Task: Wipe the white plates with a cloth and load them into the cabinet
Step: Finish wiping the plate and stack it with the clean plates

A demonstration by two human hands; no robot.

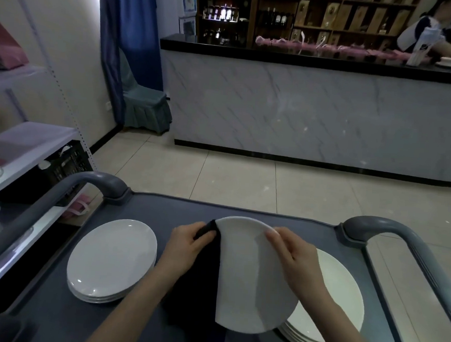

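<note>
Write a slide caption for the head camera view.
The right hand holds a white plate, left hand grips a dark cloth against it, above a grey cart with two plate stacks.

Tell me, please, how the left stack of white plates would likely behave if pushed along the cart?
The left stack of plates looks rigid and, several plates deep, probably heavy. Its glossy glaze suggests the upper plates could slide off one another. On the flat cart top it should slide, not roll.

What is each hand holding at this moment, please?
Left hand: closed, pinching the dark cloth against the left edge of the plate.
Right hand: closed, gripping the same plate by its upper right rim.
</note>
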